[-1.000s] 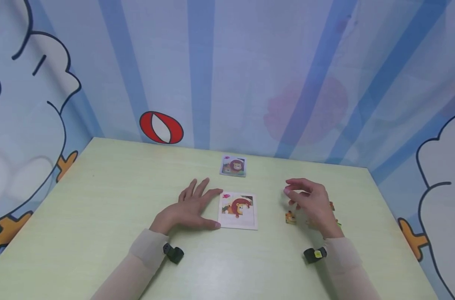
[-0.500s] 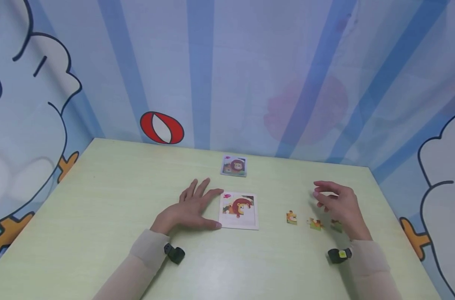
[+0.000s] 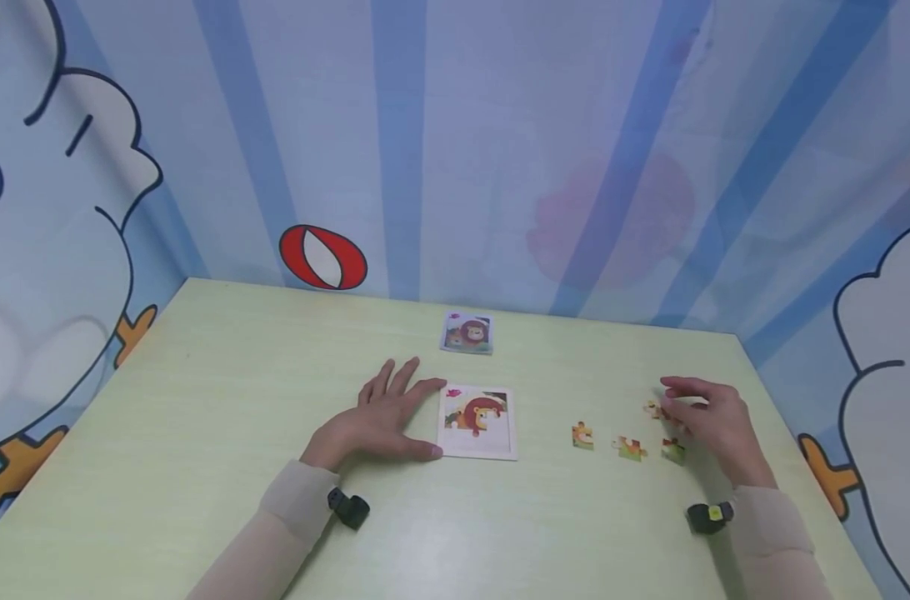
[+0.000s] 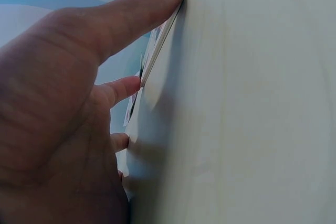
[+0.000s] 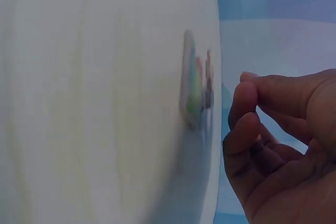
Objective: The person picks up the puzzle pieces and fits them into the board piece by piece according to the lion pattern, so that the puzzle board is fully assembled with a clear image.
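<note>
My left hand (image 3: 383, 421) lies flat with fingers spread, thumb and index fingertip at the left edge of a white-framed lion jigsaw puzzle (image 3: 476, 421). In the left wrist view the thumb (image 4: 142, 11) touches the thin frame edge. The puzzle's upper part shows a lion's mane and partial face; its lower part is bare white. My right hand (image 3: 713, 421) hovers at the right over loose puzzle pieces, fingers loosely bent, nothing seen between them. A brown piece (image 3: 653, 409) lies by its fingertips. Below the hand in the right wrist view stands a blurred greenish piece (image 5: 193, 85).
A smaller lion picture card (image 3: 467, 332) lies behind the puzzle. Between puzzle and right hand sit a yellow-orange piece (image 3: 582, 435), a green-orange piece (image 3: 630, 448) and a green piece (image 3: 673, 451). A printed cloth backdrop (image 3: 470, 150) rises at the table's (image 3: 237, 350) back edge.
My right hand has moved right and slightly toward me, away from the yellow-orange piece, uncovering several loose pieces. My left hand and the puzzle have stayed in place.
</note>
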Action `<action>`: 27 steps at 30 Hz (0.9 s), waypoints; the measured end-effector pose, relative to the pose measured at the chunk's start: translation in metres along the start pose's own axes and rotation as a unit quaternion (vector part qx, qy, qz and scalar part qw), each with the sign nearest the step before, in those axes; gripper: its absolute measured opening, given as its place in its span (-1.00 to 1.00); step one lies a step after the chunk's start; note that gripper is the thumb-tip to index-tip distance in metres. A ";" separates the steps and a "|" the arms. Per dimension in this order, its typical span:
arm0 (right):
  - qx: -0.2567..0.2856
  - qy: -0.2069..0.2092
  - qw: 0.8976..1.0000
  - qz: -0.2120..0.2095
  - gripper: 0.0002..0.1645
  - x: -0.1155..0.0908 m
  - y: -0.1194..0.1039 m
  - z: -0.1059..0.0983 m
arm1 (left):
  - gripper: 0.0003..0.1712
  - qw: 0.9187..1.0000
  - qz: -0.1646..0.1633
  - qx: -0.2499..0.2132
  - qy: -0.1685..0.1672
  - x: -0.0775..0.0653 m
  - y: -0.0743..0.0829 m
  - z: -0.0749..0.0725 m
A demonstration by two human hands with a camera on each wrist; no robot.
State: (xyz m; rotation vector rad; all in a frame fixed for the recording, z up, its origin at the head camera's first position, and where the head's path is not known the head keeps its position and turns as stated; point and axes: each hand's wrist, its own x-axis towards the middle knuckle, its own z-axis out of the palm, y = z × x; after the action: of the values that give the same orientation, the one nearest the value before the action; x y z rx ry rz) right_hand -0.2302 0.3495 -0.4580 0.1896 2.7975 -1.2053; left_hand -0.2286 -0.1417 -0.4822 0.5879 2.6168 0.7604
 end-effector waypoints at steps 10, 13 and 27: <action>-0.097 -0.035 0.995 0.003 -0.42 0.000 0.009 -0.007 | 0.18 1.000 -0.001 -0.002 0.002 0.000 0.001 0.000; -0.115 -0.037 0.993 -0.007 -0.49 0.001 0.008 -0.007 | 0.18 1.000 -0.001 0.002 0.002 -0.001 0.002 -0.001; -0.084 -0.016 0.996 -0.027 -0.64 -0.002 -0.002 -0.004 | 0.20 1.000 -0.001 -0.006 0.003 -0.001 0.000 0.000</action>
State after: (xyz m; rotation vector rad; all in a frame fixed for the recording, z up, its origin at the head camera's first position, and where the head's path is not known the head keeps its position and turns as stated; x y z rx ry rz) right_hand -0.2285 0.3510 -0.4531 0.0819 2.8746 -0.9678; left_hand -0.2281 -0.1422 -0.4823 0.5813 2.6157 0.7771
